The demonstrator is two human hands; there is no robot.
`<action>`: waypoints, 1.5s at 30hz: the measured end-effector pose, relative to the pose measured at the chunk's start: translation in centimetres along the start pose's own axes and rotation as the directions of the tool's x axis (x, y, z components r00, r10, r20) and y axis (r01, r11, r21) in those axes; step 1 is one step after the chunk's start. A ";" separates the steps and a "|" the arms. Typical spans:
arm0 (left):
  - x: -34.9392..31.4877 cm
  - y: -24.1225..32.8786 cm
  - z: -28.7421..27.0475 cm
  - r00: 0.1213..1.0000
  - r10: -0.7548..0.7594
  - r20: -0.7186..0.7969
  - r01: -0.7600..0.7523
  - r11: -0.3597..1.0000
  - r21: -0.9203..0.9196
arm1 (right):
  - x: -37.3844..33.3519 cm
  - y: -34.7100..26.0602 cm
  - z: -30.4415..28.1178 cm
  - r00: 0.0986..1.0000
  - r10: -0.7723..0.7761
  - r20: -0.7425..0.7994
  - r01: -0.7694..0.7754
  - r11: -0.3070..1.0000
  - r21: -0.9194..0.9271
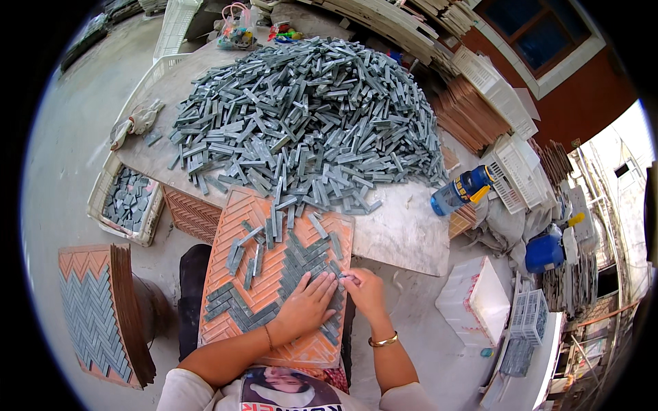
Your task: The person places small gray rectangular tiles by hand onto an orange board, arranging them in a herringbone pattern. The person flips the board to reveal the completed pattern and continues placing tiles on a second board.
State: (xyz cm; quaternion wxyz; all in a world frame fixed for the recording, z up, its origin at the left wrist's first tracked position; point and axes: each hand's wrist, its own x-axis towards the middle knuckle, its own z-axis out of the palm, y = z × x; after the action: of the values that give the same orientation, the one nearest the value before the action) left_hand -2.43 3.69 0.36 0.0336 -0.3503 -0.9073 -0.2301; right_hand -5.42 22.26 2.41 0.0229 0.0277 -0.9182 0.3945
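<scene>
An orange mould board (236,205) with herringbone grooves rests across my lap, its far end against the table. Grey-green stone strips (298,264) fill part of its grooves in a herringbone pattern, mostly in the middle and on the right. My left hand (306,306) lies flat on the set strips, fingers stretched out. At the board's right edge my right hand (363,291) pinches what looks like a small dark stone strip, mostly hidden by the fingers; its tip lies beside my left fingertips. Several loose strips (250,253) lie askew on the board's upper left.
A large heap of stone strips (308,116) covers the table (404,233). A blue bottle (460,190) stands at its right edge. On the left are a crate of stone pieces (127,202) and stacked boards (96,308). A white foam box (473,301) sits on the right.
</scene>
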 end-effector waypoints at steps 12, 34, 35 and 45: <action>0.6 0.5 -1.0 0.996 -0.063 -0.070 0.058 0.996 -0.072 | 2.2 -4.9 1.3 0.985 -0.171 -0.034 0.146 0.914 -0.379; 0.7 0.1 -0.6 0.997 -0.057 0.047 0.058 0.998 -0.026 | 6.3 -5.6 1.2 0.962 -0.223 0.158 0.246 0.958 -0.147; 0.6 0.1 -0.3 0.999 -0.054 -0.003 0.054 0.999 0.005 | 6.5 -4.7 0.7 0.966 -0.185 0.180 0.221 0.954 -0.205; 0.5 0.0 -0.2 0.999 -0.054 0.005 0.053 0.999 0.011 | 2.9 -2.4 0.7 0.996 -0.090 0.024 0.094 0.958 -0.270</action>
State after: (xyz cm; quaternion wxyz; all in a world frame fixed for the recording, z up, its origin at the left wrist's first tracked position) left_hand -2.82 3.85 0.63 0.0269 -0.3263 -0.9177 -0.2248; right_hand -8.16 20.01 3.83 0.0394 0.0692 -0.9613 0.2639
